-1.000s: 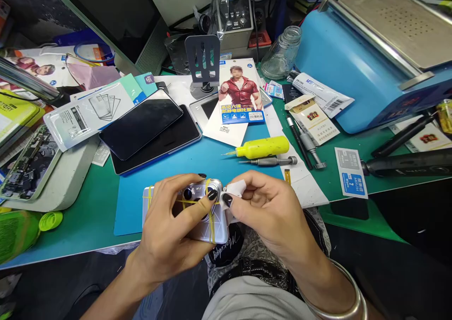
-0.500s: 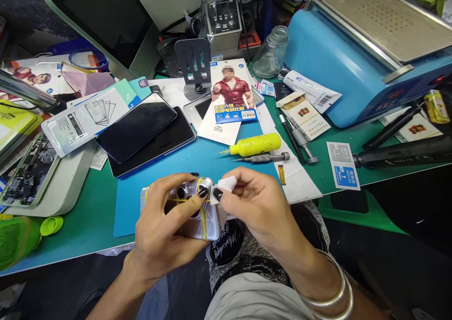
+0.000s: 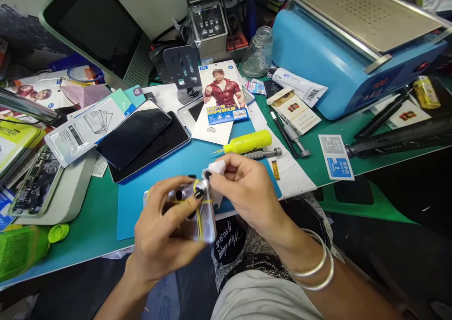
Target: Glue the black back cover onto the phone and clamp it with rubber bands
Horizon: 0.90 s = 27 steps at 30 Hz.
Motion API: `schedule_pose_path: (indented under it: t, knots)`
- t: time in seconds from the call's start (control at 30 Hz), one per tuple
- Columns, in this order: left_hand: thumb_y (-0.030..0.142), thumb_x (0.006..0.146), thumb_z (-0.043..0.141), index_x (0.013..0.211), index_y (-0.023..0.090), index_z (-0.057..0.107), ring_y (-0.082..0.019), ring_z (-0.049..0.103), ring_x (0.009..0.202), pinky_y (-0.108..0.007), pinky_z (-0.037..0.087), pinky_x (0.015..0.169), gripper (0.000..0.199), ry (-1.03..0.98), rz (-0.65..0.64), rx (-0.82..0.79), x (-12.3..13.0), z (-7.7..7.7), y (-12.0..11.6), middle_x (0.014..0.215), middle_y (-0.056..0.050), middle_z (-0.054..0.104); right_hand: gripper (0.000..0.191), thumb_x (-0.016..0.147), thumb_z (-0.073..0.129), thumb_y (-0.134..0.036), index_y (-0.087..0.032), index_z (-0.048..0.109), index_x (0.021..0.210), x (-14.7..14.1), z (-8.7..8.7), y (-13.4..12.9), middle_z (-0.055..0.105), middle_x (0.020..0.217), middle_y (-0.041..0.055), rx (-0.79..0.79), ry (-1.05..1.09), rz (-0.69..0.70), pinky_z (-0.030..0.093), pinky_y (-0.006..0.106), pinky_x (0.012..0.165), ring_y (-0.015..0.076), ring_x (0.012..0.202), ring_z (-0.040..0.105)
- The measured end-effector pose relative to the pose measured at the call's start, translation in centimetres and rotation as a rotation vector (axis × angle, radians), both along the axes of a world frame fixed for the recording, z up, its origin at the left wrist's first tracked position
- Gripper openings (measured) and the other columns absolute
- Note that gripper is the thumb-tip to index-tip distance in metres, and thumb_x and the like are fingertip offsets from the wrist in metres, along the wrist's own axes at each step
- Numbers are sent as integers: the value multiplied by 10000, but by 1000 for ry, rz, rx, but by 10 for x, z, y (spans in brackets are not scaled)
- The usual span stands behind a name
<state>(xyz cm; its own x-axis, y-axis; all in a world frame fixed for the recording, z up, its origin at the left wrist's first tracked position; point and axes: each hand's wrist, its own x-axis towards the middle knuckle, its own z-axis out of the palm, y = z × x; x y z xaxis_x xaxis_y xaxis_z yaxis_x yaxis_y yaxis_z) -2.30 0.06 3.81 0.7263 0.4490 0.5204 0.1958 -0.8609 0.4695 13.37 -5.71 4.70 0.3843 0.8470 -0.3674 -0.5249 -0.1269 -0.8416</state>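
My left hand (image 3: 155,225) is wrapped round a silver phone (image 3: 208,228), back side up and tilted, slightly blurred. Yellow rubber bands (image 3: 199,221) cross the phone in both directions. The left thumb rests near the round camera lenses, partly covering them. Between the thumb and fingers of my right hand (image 3: 250,192) is a small folded white wipe (image 3: 216,168), held at the phone's upper right corner, by the camera. Whether the wipe touches the phone is hard to make out.
A yellow needle bottle (image 3: 249,142) and a grey screwdriver (image 3: 270,153) lie just beyond my hands on the blue mat (image 3: 129,207). Dark phones (image 3: 134,134) lie at left. A glass jar (image 3: 259,51) and blue heating machine (image 3: 318,61) stand behind. An opened wipe packet (image 3: 335,157) is at right.
My right hand has moved up and left with the wipe, along the phone's corner. The left hand still holds the phone, which has shifted slightly. The whole view has turned a little.
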Motion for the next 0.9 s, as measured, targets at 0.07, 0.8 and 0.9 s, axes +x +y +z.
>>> schedule_pose_path:
  t: [0.07,0.8,0.9]
  knots:
    - [37,615,744,1087,161,572,-273,612,1024,-342,517,712,518,-67,-25,-59,1,2,-3,1174,-154,573,122,668,701,-175,-155,588,709,1,3,2,575,634,-48,40,21,-36,430,172,540,66,578,532]
    - [23,615,716,1259,214,502,-267,566,1050,-420,514,790,705,-353,72,-209,27,8,-22,1165,-113,555,106,888,459,-264,-195,505,823,6,30,-35,462,696,-27,223,-341,244,403,231,544,111,606,456]
    - [96,684,717,1188,250,540,-234,552,1024,-394,499,784,556,-401,214,-90,40,4,-31,1152,-80,531,76,843,537,-240,-178,532,800,6,36,-38,502,725,0,286,-782,213,395,260,566,132,640,488]
